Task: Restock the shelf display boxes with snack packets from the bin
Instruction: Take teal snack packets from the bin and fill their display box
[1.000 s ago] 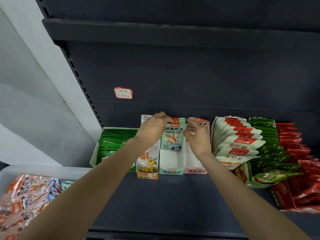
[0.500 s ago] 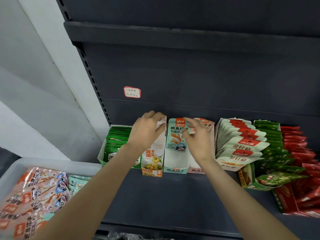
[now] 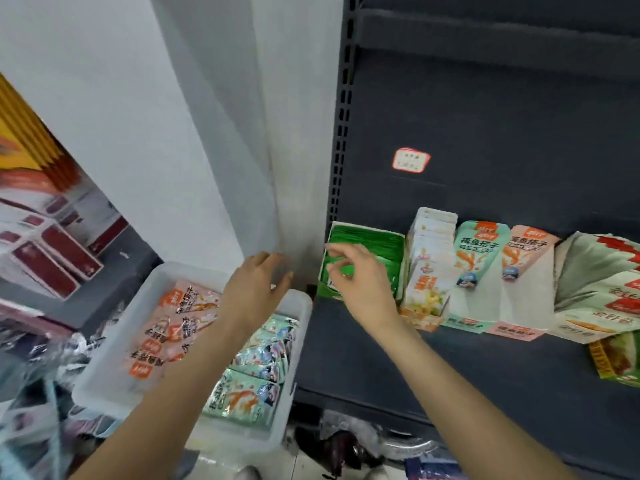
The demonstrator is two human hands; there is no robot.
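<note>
- we see a dark shelf filling the right side, and we place everything else by it.
- left of the shelf and lower sits a clear plastic bin, its far corner almost touching the shelf's front left corner.
- inside the bin, pink-orange snack packets lie on the side away from the shelf, and mint-green snack packets lie in a row on the side nearest it.
- at the shelf's back left corner stands a green display box packed with green packets.
- next along the shelf to the right stand 3 narrow display boxes side by side: an orange-fronted box with white packets, a mint box with 1 mint packet upright at its back, and a pink box with 1 pink packet upright at its back.
- further right on the shelf a fanned stack of pale packets with red labels leans forward.
- a red-edged label sticks to the shelf's back panel above the boxes.
- our left hand hangs over the bin's far end, just off the shelf's left edge, fingers loosely spread, holding nothing.
- our right hand is in front of the green display box, fingers loosely curled with thumb and fingertips apart, gripping nothing.
</note>
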